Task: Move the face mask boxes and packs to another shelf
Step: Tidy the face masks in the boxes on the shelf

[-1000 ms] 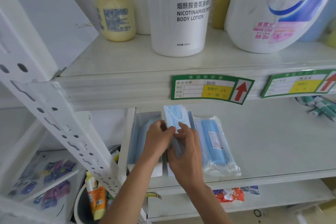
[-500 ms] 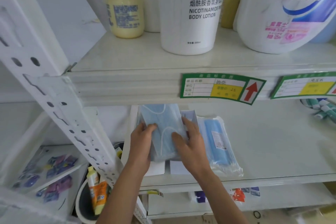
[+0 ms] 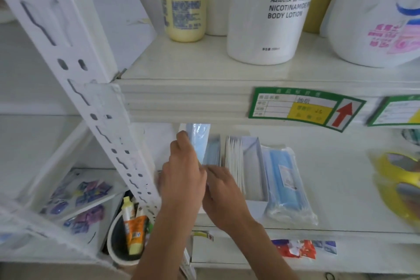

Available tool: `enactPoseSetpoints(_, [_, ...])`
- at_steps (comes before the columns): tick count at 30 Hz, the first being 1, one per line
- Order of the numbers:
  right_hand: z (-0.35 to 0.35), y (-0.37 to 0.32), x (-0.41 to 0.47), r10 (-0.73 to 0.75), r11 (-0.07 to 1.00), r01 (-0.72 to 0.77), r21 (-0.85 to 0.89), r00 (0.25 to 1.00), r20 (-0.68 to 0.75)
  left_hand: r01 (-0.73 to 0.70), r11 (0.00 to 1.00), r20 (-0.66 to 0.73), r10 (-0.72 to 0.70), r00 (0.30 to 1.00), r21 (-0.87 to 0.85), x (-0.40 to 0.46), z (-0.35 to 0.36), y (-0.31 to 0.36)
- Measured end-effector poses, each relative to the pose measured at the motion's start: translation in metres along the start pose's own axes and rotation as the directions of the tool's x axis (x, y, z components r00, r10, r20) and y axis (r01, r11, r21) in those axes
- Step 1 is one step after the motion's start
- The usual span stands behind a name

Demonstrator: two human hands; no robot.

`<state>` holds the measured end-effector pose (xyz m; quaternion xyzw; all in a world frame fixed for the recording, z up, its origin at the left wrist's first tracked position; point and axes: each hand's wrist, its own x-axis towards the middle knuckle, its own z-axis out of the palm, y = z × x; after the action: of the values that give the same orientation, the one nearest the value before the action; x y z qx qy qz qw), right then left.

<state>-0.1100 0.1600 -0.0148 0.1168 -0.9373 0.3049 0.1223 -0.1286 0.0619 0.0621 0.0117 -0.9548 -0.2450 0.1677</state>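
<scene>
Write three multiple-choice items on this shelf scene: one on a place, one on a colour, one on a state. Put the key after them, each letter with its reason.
1. Where does the sealed pack of blue masks lie?
A. On the top shelf beside the lotion
B. On the lower shelf, right of the open white box
C. In the bucket below

2. What colour is the arrow on the price label?
A. Red
B. Blue
C. Black

3. What is the left hand doing?
A. Hanging idle
B. Pressing flat on the shelf edge
C. Holding a blue mask bundle upright

Key:
1 B: the pack lies flat on the lower shelf, just right of the white box.
2 A: the arrow on the green-bordered label is red and points up.
3 C: the fingers wrap the blue mask bundle, which stands on edge; the right hand is beside it.
</scene>
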Motion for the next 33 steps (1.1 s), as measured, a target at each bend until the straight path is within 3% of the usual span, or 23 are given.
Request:
enactPoseSetpoints(3, [0.000,-0.003,-0.005,-0.033,0.978,0.048,-0.201,0.996,0.078,0.024,0.995,0.125,-0.037,0.991,0.102,0.007,0.004,-0.005])
enactPoseSetpoints(7, [-0.003,-0.003,-0.006,-0.012,0.944,0.059,-0.325,0.990,0.143,0.001,0.980,0.253,-0.053,0.966,0.201,0.018,0.022,-0.010])
enactPoseSetpoints(19, [0.003,-0.002,0.017,0.153,0.928,-0.123,-0.352,0.986,0.059,-0.055,0.941,0.298,-0.051,0.953,0.334,0.026,0.051,-0.018])
enactPoseSetpoints(22, [0.001,-0.004,0.017,0.173,0.879,-0.137,-0.457,0.984,0.038,-0.085,0.963,0.308,0.003,0.951,0.256,0.019,0.052,-0.020])
enactPoseSetpoints(26, [-0.001,-0.003,0.017,0.214,0.803,-0.097,-0.588,0.968,0.134,-0.076,0.997,0.311,0.066,0.948,0.020,0.004,0.048,-0.029])
enactPoseSetpoints(30, [0.003,-0.006,0.021,0.318,0.746,-0.110,-0.657,0.925,0.206,-0.064,0.990,0.270,0.096,0.958,-0.125,-0.014,0.043,-0.035])
enactPoseSetpoints(33, [0.005,-0.009,0.025,0.346,0.755,-0.157,-0.636,0.920,0.183,-0.117,0.966,0.231,0.171,0.958,-0.229,-0.017,0.041,-0.040])
